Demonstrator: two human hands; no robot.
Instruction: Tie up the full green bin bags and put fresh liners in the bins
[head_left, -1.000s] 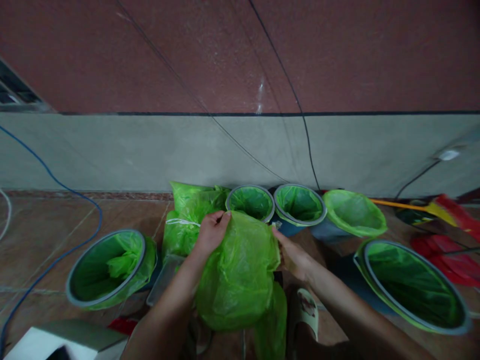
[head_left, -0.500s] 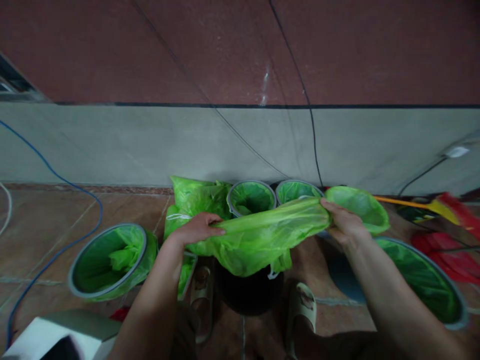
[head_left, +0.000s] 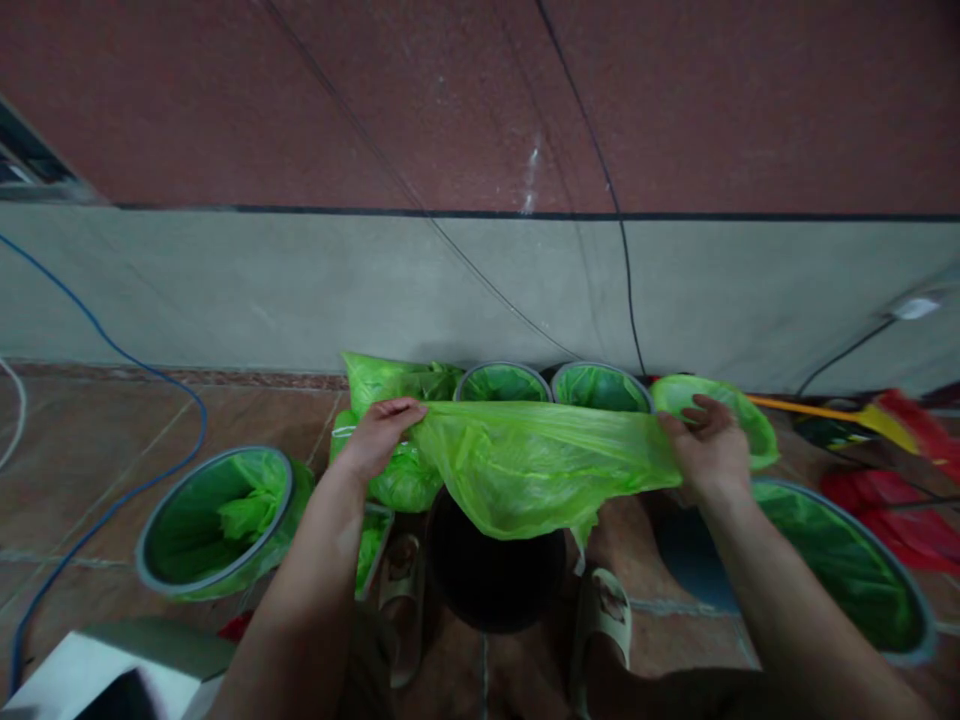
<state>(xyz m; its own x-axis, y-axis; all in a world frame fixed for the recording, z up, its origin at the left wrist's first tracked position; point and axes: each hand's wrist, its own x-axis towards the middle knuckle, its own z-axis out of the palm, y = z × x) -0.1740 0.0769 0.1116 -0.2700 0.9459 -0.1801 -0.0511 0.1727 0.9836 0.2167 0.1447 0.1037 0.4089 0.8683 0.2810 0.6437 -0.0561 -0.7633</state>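
Observation:
A thin, translucent green trash bag (head_left: 540, 460) is stretched sideways between my hands, its top edge nearly level. My left hand (head_left: 386, 430) pinches its left corner. At the other end, my right hand (head_left: 709, 440) grips the right corner between thumb and fingers, with some fingers raised. The bag's lower part sags, and a white strip hangs from its lower right. Under it stands a black bin (head_left: 495, 585), its dark mouth facing up between my sandalled feet; the bag covers part of its far rim.
Lined bins stand near the wall (head_left: 502, 380) (head_left: 600, 385), at left (head_left: 217, 520) and at right (head_left: 840, 560). Filled green bags (head_left: 397, 385) lean at the wall. A white box (head_left: 120, 670) sits front left. A blue hose (head_left: 112, 350) crosses the floor; red dustpans (head_left: 885, 510) lie right.
My hands have drawn the bag wider and straighter, the right moving outward and its fingers lifting. More of the black bin's mouth and the bins behind shows.

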